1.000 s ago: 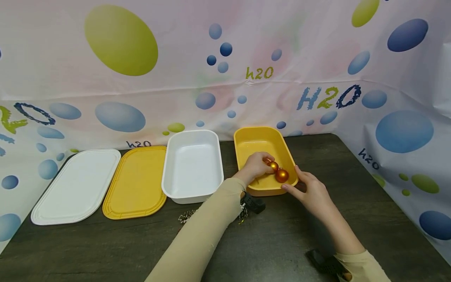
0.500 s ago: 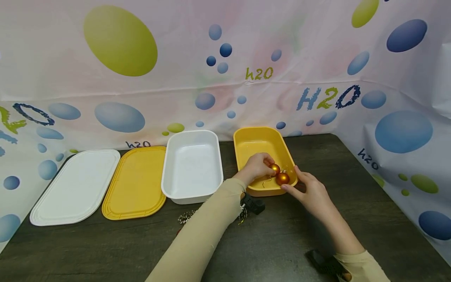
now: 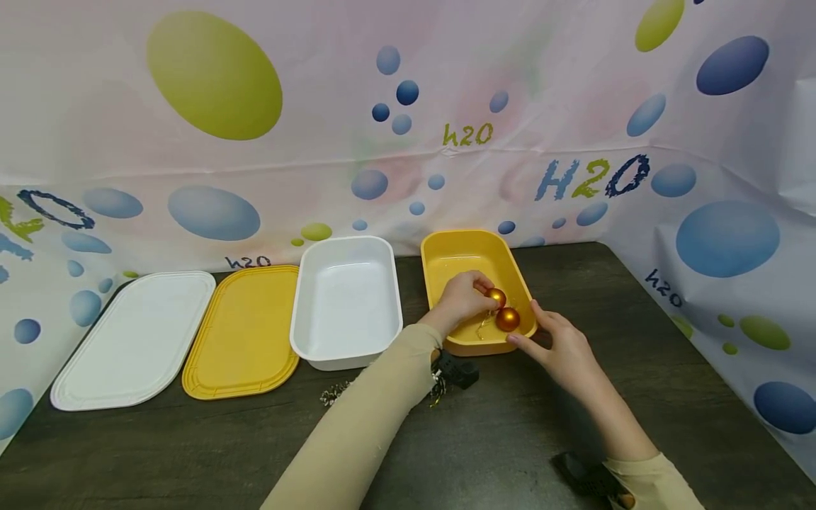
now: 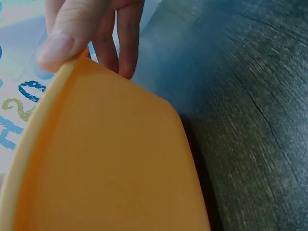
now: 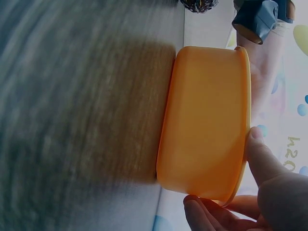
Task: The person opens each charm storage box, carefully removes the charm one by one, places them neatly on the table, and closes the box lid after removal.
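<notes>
Your left hand (image 3: 464, 297) is pinching one gold bauble (image 3: 496, 297) inside the yellow box (image 3: 455, 261), where a second bauble (image 3: 508, 319) is lying just beside it. Your right hand (image 3: 564, 346) is gripping the box at its near right corner.

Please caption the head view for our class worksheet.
Left hand pinches one golden bauble beside a second bauble in the yellow tub; right hand holds the tub's corner.

Glossy orange-gold ball (image 3: 498, 296), rear one: left hand (image 3: 464, 301) is partly covering it. Thin gold strand (image 3: 482, 327) inside yellow rectangular plastic container (image 3: 468, 256): showing too small to identify. Bristly silver-flecked object (image 3: 333, 392): partly hiding behind beige fabric left sleeve (image 3: 372, 418), which is running off the head view's bottom edge.
</notes>
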